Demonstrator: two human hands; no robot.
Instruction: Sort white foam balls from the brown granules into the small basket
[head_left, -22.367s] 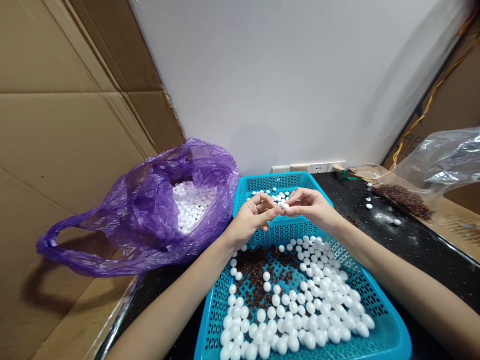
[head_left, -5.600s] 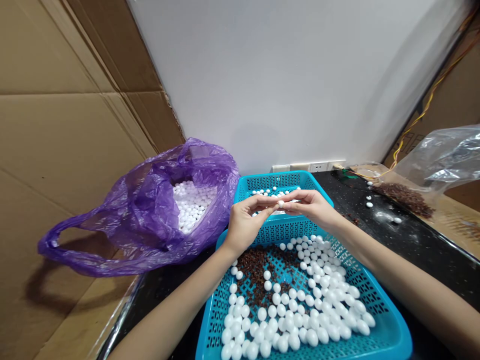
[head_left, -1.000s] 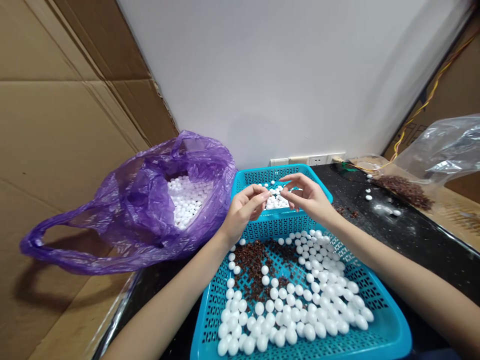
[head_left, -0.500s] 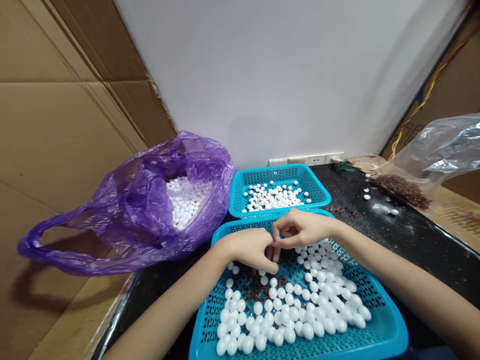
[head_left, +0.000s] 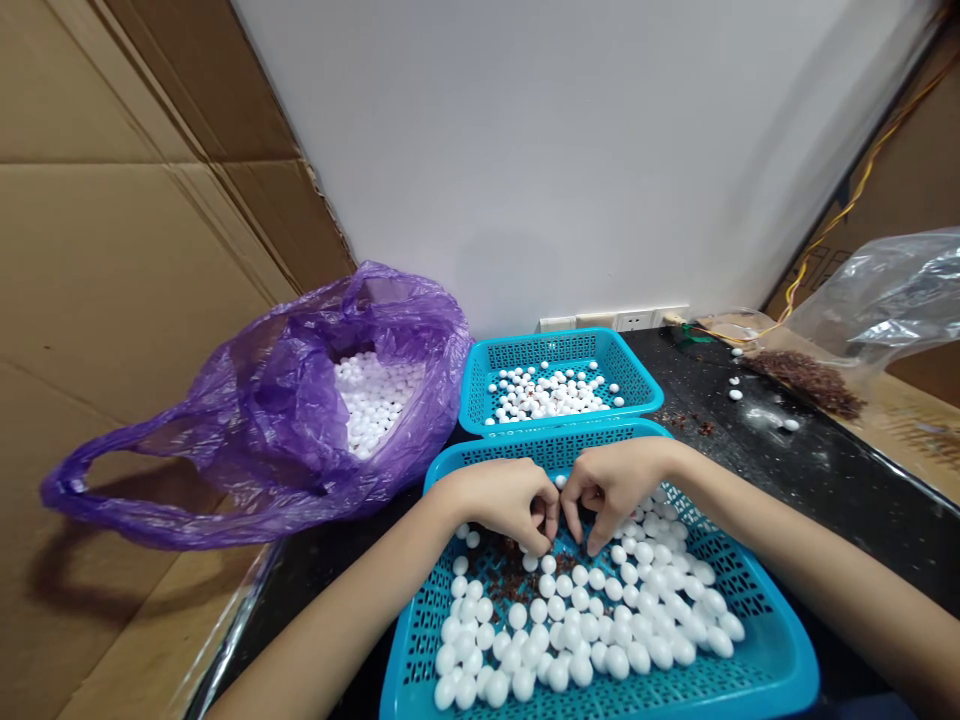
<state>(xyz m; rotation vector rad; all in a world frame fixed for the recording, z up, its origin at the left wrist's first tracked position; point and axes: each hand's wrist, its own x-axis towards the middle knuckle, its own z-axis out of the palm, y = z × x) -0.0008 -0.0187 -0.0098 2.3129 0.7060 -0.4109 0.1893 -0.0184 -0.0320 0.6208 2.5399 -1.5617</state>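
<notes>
Both my hands are inside the near blue plastic basket (head_left: 780, 640), over its far half. My left hand (head_left: 506, 503) has its fingers curled towards the thumb, low over the dark reddish-brown bits (head_left: 516, 585); what it holds, if anything, is hidden. Close beside it, my right hand (head_left: 619, 488) points its thumb and forefinger down at the basket floor, apart from each other, with nothing visible between them. Many small white balls (head_left: 570, 640) cover the near and right parts of this basket, a few of them close to my fingertips.
Behind stands a smaller blue basket (head_left: 646, 392) holding white balls. A purple plastic bag (head_left: 292, 400) of white balls lies open at left, against cardboard (head_left: 112, 250). On the black tabletop (head_left: 727, 480) at right are stray balls and a clear bag (head_left: 885, 290) near brown bits (head_left: 814, 382).
My right hand has moved down and slightly right, away from my left fingers, and its fingers have gone from curled to pointing downward. My left hand has barely moved.
</notes>
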